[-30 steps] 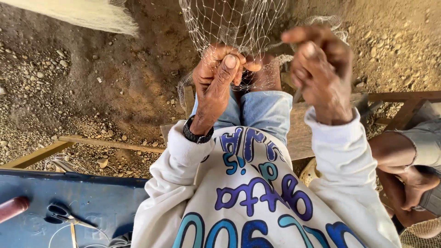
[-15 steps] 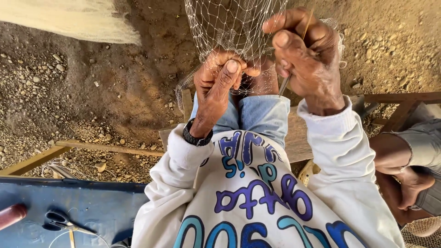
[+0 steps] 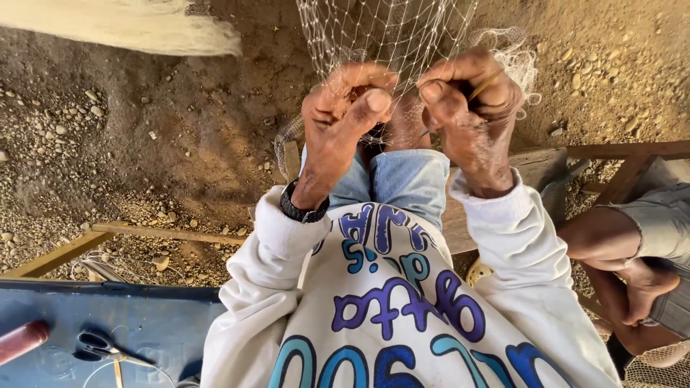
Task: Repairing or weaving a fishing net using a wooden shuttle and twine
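A fine white fishing net (image 3: 402, 32) hangs down in front of me over my raised knee in blue jeans (image 3: 402, 176). My left hand (image 3: 341, 108), with a black wristwatch (image 3: 302, 208) on the wrist, pinches the net's lower edge between thumb and fingers. My right hand (image 3: 471, 108) is closed close beside it on the mesh and on a thin yellowish netting needle (image 3: 483, 86). The two hands nearly touch. I wear a white sweatshirt with coloured lettering.
A blue surface (image 3: 93, 323) at lower left carries black-handled scissors (image 3: 100, 346) and a reddish cylinder (image 3: 21, 341). Wooden frame bars (image 3: 144, 233) lie on gravelly dirt. Another person's bare legs and hand (image 3: 625, 266) sit at the right on a wooden bench (image 3: 625, 151).
My right hand has come down and to the left from its raised position and now sits close beside my left hand at the net. The left hand stayed at the net's edge.
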